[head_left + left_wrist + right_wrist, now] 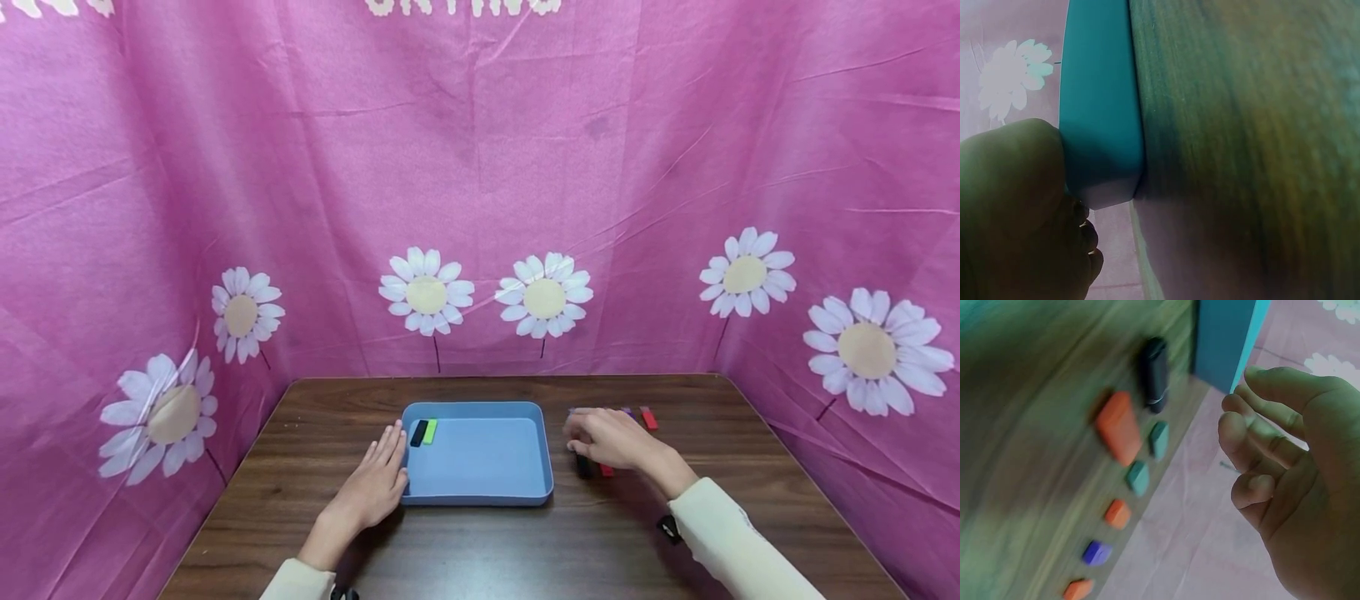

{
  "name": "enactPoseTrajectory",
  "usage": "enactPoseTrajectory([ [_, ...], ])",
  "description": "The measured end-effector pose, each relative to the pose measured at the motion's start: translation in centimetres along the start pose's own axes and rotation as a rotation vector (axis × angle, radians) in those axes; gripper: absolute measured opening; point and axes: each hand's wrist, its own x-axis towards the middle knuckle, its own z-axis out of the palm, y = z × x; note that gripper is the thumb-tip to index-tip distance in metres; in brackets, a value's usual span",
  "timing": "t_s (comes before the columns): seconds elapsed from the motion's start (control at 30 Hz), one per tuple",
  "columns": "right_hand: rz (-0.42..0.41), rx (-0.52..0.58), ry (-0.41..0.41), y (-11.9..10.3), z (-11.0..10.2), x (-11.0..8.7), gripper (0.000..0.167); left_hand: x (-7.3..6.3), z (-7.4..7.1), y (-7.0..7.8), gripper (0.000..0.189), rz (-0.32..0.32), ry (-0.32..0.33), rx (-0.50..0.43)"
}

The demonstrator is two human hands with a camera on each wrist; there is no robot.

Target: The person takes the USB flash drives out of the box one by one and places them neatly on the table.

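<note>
A shallow blue tray [480,501] stands mid-table, with a small black bar [419,433] and a lime-green bar [430,432] lying side by side in its back left corner. Against the tray's left wall rests my left hand [367,487], its fingers straight. My right hand [611,437] is over the small pieces to the right of the tray, its fingers loosely bent and nothing held. Below it, the right wrist view shows a black stick [1155,375] with a pale band, a red-orange block [1119,428] and two greenish pieces [1138,478].
Farther along that group lie an orange piece [1117,514], a purple piece [1096,552] and another orange piece [1078,589]. The wooden table [480,550] ends at a pink curtain [480,167] with daisies, which surrounds its back and sides.
</note>
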Motion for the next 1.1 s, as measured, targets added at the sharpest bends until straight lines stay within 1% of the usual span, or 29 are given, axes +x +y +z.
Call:
enactPoseTrajectory([
  [0.1,-0.019,0.020,-0.004,-0.5,0.0,0.9,0.007,0.0,0.3,-0.1,0.062,0.022,0.021,-0.007],
  [0.17,-0.027,0.035,-0.018,-0.9,0.0,1.3,0.005,-0.1,0.5,-0.2,0.061,0.036,0.033,-0.036],
  [0.3,-0.051,0.038,-0.021,-1.4,0.1,2.3,0.005,-0.1,0.6,-0.3,0.061,0.045,0.042,-0.053],
  [0.33,-0.062,0.035,-0.017,-1.6,0.2,2.5,0.004,-0.1,0.6,-0.3,0.061,0.044,0.043,-0.064],
  [0.43,-0.095,0.021,0.004,-1.9,0.3,3.2,0.002,-0.1,0.5,-0.2,0.060,0.038,0.037,-0.039],
  [0.53,-0.120,0.000,0.015,-2.3,0.4,3.9,0.009,-0.1,0.2,0.0,0.060,0.021,0.020,-0.028],
  [0.7,-0.132,-0.016,0.018,-3.2,0.3,5.2,0.013,-0.1,-0.1,0.3,0.060,-0.008,-0.011,0.008],
  [1.1,-0.148,-0.025,-0.010,-5.7,-0.2,8.3,0.017,0.0,-0.1,0.2,0.059,-0.007,-0.010,0.017],
])
